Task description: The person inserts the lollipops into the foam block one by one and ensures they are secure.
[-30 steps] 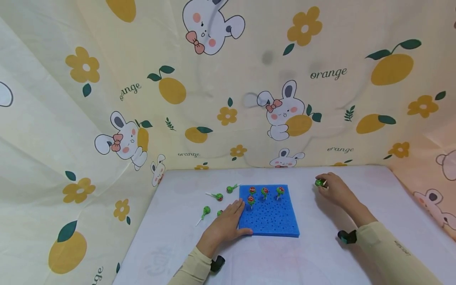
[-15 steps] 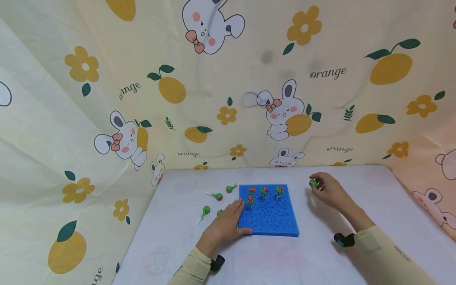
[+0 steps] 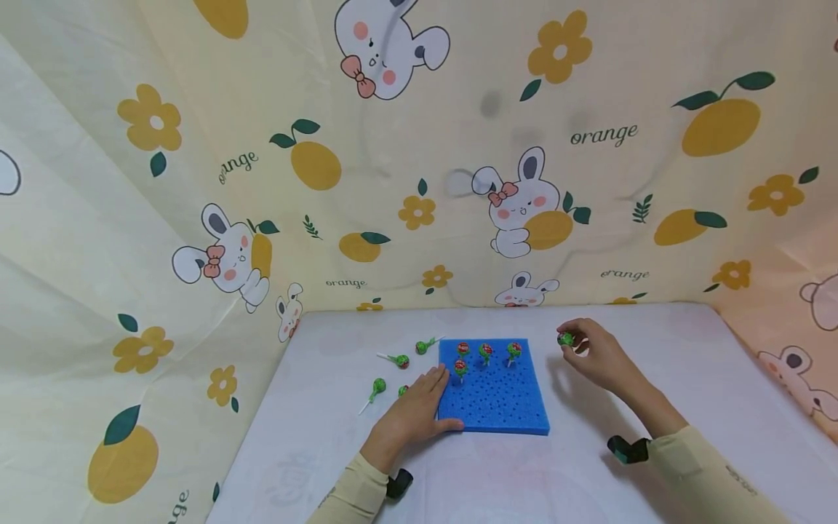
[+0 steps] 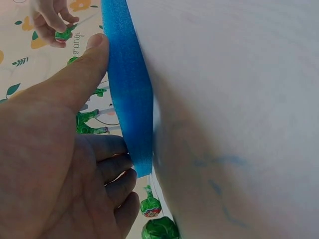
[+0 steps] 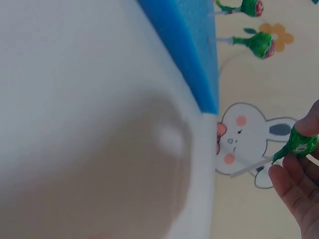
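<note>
Lollipop [image 3: 566, 340] is pinched by right hand [image 3: 601, 356], right of centre; left hand [image 3: 414, 411], grip wide, touches foam [image 3: 503, 400], lower centre.

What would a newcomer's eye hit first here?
Probably the perforated blue foam pad in the middle of the white tabletop, with four green-wrapped lollipops standing in its far half. Then the hands: the left hand touching the pad's left edge, the right hand holding another lollipop off to the right. Behind, a rabbit-and-orange backdrop fills the head view.
</note>
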The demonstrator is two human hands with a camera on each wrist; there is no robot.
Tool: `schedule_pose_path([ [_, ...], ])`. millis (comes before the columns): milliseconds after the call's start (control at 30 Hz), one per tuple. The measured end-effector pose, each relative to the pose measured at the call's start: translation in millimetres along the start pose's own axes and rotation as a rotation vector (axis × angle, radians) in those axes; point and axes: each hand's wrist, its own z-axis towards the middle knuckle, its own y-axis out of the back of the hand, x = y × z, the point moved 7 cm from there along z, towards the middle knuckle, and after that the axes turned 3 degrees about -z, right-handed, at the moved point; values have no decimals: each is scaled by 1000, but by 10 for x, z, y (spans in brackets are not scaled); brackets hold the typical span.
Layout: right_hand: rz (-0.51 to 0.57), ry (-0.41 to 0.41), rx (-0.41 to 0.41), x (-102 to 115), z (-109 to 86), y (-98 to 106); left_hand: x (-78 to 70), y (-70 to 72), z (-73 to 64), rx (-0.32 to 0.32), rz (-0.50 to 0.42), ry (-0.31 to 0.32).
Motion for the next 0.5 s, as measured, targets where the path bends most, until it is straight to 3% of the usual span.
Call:
schedule_pose_path([
  [500,21,30,-4,237,-87,-45,-16,22,-22,-8,1,-17],
])
